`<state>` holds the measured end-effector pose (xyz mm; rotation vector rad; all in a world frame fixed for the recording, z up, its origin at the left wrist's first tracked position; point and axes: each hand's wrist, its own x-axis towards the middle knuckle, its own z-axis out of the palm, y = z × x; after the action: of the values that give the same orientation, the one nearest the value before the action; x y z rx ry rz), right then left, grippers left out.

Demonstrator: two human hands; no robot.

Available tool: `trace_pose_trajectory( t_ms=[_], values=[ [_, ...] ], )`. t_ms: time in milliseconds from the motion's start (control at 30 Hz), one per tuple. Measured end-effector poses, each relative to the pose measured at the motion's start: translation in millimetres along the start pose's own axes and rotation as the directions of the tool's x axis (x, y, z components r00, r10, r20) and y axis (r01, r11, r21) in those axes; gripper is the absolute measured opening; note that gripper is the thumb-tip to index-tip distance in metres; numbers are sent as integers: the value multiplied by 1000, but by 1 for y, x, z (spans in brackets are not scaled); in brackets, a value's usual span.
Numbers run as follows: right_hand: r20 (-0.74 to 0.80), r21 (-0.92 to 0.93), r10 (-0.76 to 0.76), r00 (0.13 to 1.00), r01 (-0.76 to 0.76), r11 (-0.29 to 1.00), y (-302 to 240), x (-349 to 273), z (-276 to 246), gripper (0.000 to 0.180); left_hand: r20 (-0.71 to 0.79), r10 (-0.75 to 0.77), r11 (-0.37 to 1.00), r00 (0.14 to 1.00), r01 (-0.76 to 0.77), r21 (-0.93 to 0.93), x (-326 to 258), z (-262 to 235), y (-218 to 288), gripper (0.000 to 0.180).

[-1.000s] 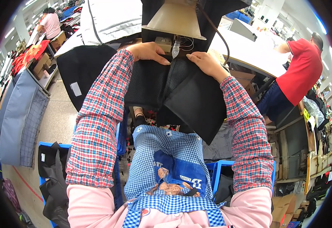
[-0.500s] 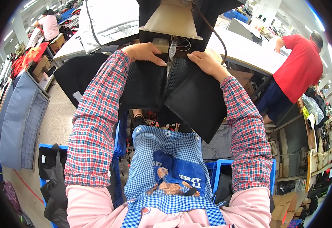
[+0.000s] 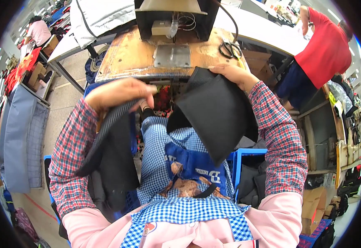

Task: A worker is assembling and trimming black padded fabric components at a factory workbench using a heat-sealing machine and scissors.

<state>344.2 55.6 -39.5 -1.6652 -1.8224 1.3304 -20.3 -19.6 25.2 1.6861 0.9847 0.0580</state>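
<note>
My left hand [image 3: 120, 93], slightly blurred, is closed on the top of a black fabric piece [image 3: 116, 161]. That piece hangs down beside my left forearm, its ribbed or mesh side partly turned up. On the right, my right hand [image 3: 232, 75] pinches the upper edge of a second black fabric piece [image 3: 213, 113], which drapes over my lap with a pointed corner toward me. The two pieces are apart. Beyond them stands a wooden worktable [image 3: 126, 51] with a metal plate [image 3: 172, 56] set in its front edge.
Over the table is a black machine body [image 3: 209, 18] with a bulb [image 3: 174, 29]. Black-handled scissors [image 3: 230, 50] lie at the table's right. Blue crates [image 3: 239, 165] with dark fabric flank my lap. A person in red [image 3: 323, 49] stands at a white table to the right.
Both hands have drawn back from the machine toward me and moved apart, each bringing a black fabric piece. The wooden tabletop, metal plate and scissors have come into view.
</note>
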Motion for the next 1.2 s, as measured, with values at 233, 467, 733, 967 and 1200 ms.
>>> trace_pose_trajectory(
  t_ms=[233, 467, 733, 967, 1200],
  values=[
    [-37, 282, 57, 998, -44, 958, 1, -22, 16, 42, -3, 90, 966, 996, -88, -244, 11, 85, -11, 36],
    [-123, 170, -2, 992, 23, 985, -13, -43, 26, 43, -382, 142, 855, 913, -307, -417, 32, 109, -28, 27],
    [-124, -438, -777, 618, 668, 601, -5, -61, 61, 39, -446, 182, 805, 876, -393, -445, 37, 121, -42, 23],
    [239, -189, -476, 846, 522, 832, -6, -64, 81, 41, -337, 152, 888, 929, -278, -367, 33, 104, -44, 29],
    [46, 162, -413, 909, 401, 901, 15, -29, 67, 41, -45, 12, 853, 999, -34, -521, 13, 99, -61, 38]
  ],
)
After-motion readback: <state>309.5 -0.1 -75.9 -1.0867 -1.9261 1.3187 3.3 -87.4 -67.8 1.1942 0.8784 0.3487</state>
